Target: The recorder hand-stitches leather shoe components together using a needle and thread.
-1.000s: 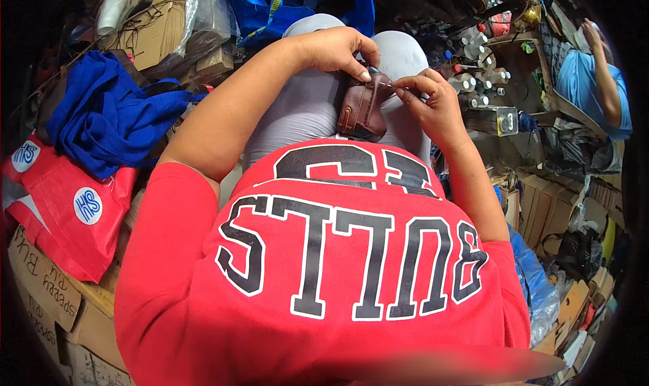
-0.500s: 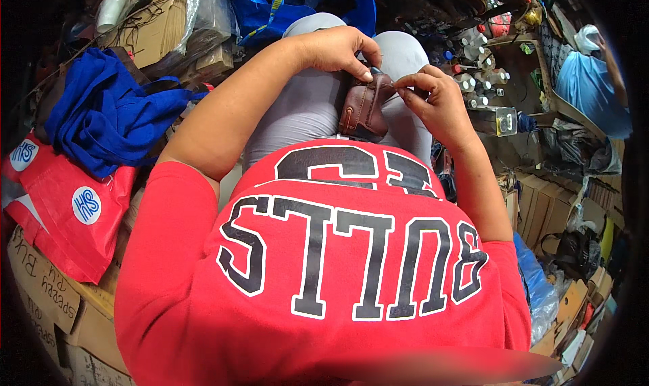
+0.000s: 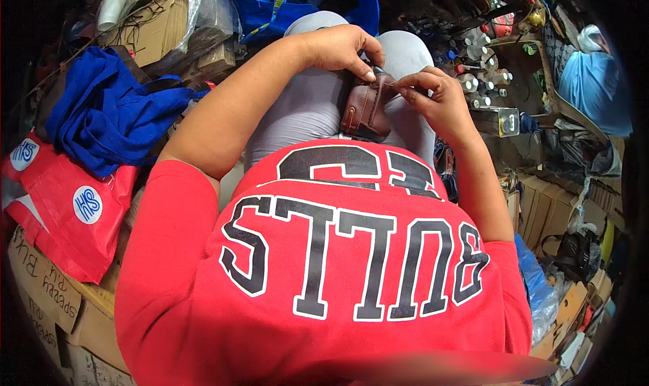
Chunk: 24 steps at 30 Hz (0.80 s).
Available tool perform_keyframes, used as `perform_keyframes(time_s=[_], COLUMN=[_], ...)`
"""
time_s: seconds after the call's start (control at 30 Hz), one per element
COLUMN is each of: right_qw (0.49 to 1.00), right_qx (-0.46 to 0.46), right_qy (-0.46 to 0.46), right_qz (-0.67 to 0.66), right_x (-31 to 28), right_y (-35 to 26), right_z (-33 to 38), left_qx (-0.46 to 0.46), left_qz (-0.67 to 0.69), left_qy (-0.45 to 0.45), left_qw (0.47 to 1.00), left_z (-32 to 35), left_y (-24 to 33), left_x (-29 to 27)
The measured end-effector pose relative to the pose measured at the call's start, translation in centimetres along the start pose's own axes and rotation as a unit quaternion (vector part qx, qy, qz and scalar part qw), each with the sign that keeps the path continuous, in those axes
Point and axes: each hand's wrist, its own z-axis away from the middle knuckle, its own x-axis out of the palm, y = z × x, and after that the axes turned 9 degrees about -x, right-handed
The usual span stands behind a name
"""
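Note:
Between my knees is a brown leather shoe (image 3: 365,109) with stitched seams and a tan lace on its side. From the far left, my left hand (image 3: 341,49) holds the shoe's upper edge, thumb pressed on the leather. On the right, my right hand (image 3: 436,97) is closed in a pinch beside that same edge. What its fingertips hold is too fine to make out. The side of the shoe turned away from me is hidden.
Blue cloth (image 3: 111,112) lies over a red bag (image 3: 74,213) on the left, above cardboard boxes (image 3: 51,291). Several bottles (image 3: 480,68) crowd the right side, with a clear square container (image 3: 500,121) nearby. A blue bag (image 3: 304,7) lies beyond my knees.
Both hands keep nearly the same place on the shoe. The shoe has shifted very slightly; the right fingers remain pinched beside its edge.

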Motion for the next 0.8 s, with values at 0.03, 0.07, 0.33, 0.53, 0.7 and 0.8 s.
perform_keyframes(time_s=[0.03,0.07,0.33,0.53,0.7,0.8], right_qw=[0.999,0.996,0.996,0.994,0.991,0.99], right_qx=[0.018,0.036,-0.024,-0.036,-0.067,-0.077], right_qy=[0.0,0.0,-0.008,-0.024,-0.027,-0.01], right_qz=[-0.039,-0.078,-0.091,-0.105,-0.111,-0.119], right_x=[0.1,0.3,1.3,0.8,1.4,1.9], right_y=[0.6,1.1,2.6,3.7,5.3,4.6], right_z=[0.1,0.0,-0.7,-1.0,-1.1,-1.1], left_qx=[0.0,0.0,-0.001,0.011,0.036,0.031], left_qz=[0.003,0.003,0.012,0.036,0.075,0.072], left_qy=[-0.001,0.0,0.014,0.009,0.002,0.011], left_qw=[1.0,1.0,1.0,0.999,0.997,0.997], left_z=[-0.1,-0.2,-0.4,-0.3,-0.3,-0.3], left_y=[-0.1,-0.2,-0.4,-0.4,-0.5,-0.3], left_x=[0.0,0.1,0.4,0.7,0.9,1.2])
